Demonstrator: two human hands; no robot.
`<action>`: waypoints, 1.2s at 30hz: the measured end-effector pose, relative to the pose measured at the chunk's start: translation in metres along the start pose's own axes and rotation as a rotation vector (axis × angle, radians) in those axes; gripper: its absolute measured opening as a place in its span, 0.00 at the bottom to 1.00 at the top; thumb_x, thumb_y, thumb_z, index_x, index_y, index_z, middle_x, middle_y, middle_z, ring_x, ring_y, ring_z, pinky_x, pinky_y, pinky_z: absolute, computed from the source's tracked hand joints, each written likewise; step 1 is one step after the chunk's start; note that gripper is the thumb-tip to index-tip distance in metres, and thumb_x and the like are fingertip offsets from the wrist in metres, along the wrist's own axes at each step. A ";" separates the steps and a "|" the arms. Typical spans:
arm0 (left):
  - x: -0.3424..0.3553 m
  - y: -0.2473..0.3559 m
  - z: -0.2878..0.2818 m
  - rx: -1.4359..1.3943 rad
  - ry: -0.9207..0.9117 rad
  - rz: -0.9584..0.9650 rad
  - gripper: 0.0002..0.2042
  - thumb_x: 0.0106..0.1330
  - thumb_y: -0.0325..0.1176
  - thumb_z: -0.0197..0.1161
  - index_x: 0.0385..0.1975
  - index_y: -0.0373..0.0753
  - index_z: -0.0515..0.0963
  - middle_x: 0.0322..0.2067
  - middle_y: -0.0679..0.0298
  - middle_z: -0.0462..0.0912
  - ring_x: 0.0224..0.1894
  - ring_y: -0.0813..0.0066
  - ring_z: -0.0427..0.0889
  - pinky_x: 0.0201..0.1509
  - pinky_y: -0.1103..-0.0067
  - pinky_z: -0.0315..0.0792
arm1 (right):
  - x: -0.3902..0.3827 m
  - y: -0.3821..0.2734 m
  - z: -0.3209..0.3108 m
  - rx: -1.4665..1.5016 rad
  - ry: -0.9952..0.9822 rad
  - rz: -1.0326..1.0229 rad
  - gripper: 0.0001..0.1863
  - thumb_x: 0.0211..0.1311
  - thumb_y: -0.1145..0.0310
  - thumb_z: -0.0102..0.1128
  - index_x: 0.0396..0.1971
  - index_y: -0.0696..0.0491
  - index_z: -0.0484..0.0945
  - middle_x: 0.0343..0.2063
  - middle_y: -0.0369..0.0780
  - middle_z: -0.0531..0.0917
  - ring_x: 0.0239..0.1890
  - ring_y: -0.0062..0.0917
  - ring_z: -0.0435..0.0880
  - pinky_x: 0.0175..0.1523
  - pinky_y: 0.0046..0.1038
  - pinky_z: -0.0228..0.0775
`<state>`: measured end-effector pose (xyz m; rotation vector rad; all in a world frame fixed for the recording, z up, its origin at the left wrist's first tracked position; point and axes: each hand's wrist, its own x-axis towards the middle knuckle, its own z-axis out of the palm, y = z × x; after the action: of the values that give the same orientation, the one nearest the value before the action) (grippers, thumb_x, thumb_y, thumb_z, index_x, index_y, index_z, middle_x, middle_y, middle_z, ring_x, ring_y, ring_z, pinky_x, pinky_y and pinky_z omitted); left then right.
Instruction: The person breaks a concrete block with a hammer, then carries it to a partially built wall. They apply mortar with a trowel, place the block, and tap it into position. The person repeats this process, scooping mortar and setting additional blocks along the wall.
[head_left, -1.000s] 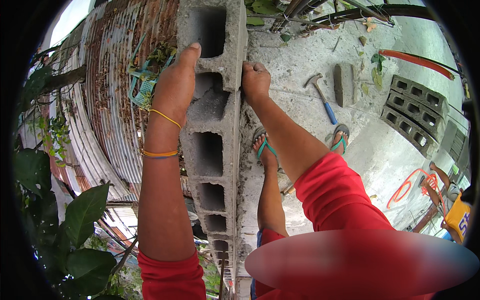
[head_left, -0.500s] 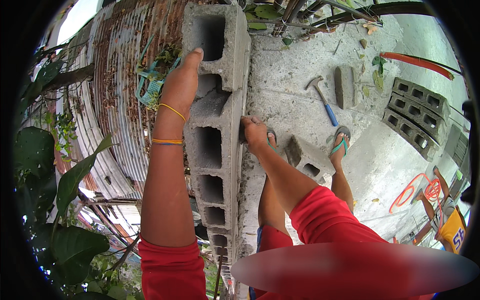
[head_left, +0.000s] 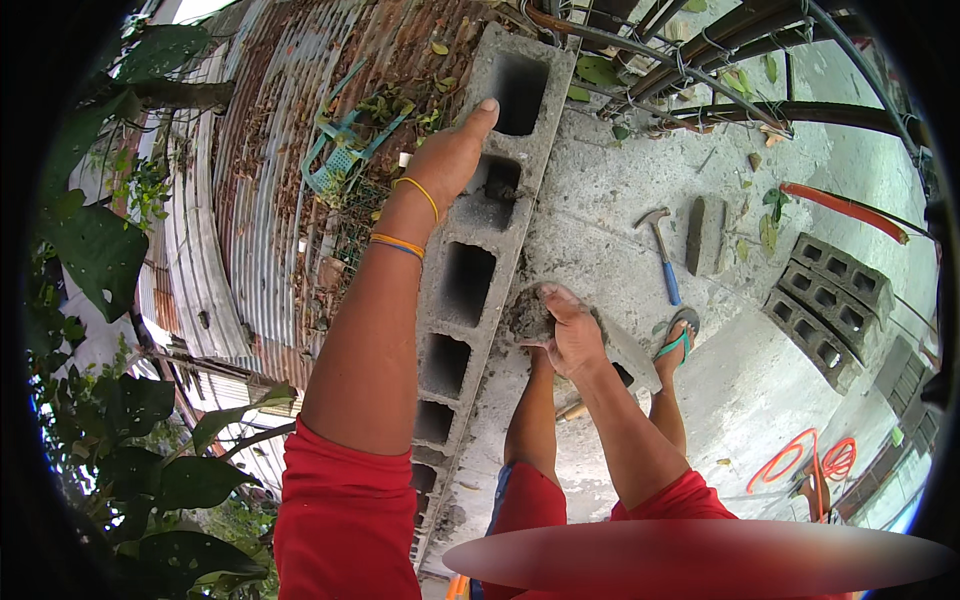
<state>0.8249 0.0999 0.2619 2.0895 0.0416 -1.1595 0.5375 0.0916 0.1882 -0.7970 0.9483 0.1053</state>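
Observation:
A row of hollow grey concrete blocks (head_left: pixel 460 335) forms a wall running away from me. My left hand (head_left: pixel 447 160) grips the edge of its far block, thumb laid over the top beside an open cell; its other fingers are hidden down the left side. Just right of the wall, my right hand (head_left: pixel 575 335) is cupped around a rough lump of wet grey mortar (head_left: pixel 528 312), thumb and a finger showing at its edges. Below that hand, partly covered by it, a loose concrete block (head_left: pixel 632 352) rests on the ground. Part of a wooden handle (head_left: pixel 571 411) shows near my leg.
A blue-handled hammer (head_left: pixel 660 255) and a block fragment (head_left: pixel 707 235) lie on the concrete ground. Stacked hollow blocks (head_left: pixel 825 305) and an orange hose (head_left: pixel 785 462) are farther right. Bars (head_left: pixel 690 65) cross the far end. Left of the wall are rusty corrugated roofing (head_left: pixel 250 200) and a green basket (head_left: pixel 340 168).
My right hand has come away from the wall's side and turned, with the mortar lump now showing in it. The left hand keeps its place on the block. The whole view has shifted.

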 end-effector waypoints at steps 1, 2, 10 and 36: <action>-0.005 0.000 -0.004 -0.028 -0.044 -0.024 0.51 0.66 0.75 0.48 0.75 0.33 0.59 0.74 0.38 0.58 0.78 0.49 0.57 0.76 0.56 0.54 | -0.019 -0.035 0.007 -0.125 -0.030 -0.186 0.16 0.74 0.61 0.57 0.52 0.55 0.80 0.53 0.42 0.80 0.56 0.29 0.78 0.61 0.38 0.69; -0.011 -0.001 -0.008 -0.042 -0.076 -0.045 0.50 0.67 0.75 0.47 0.77 0.36 0.56 0.76 0.41 0.54 0.79 0.51 0.52 0.77 0.55 0.50 | -0.038 -0.072 0.016 -0.244 -0.026 -0.342 0.16 0.75 0.61 0.56 0.52 0.57 0.80 0.54 0.42 0.80 0.57 0.28 0.77 0.63 0.36 0.66; -0.026 -0.018 -0.025 -0.256 -0.171 -0.060 0.47 0.71 0.74 0.41 0.80 0.44 0.46 0.81 0.55 0.43 0.82 0.54 0.42 0.80 0.53 0.39 | -0.040 -0.208 0.100 -0.664 0.028 -1.239 0.13 0.74 0.67 0.60 0.52 0.58 0.80 0.56 0.47 0.79 0.59 0.33 0.78 0.65 0.33 0.68; -0.231 -0.111 0.213 0.118 0.406 0.474 0.10 0.71 0.32 0.66 0.47 0.36 0.84 0.43 0.54 0.88 0.43 0.63 0.88 0.49 0.73 0.80 | -0.097 -0.034 -0.463 -1.010 0.458 0.013 0.10 0.63 0.67 0.63 0.39 0.58 0.84 0.30 0.43 0.87 0.32 0.30 0.85 0.42 0.32 0.77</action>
<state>0.4943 0.1213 0.3004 2.2418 -0.3212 -0.4596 0.1757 -0.2101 0.1296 -1.7967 1.3386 0.4490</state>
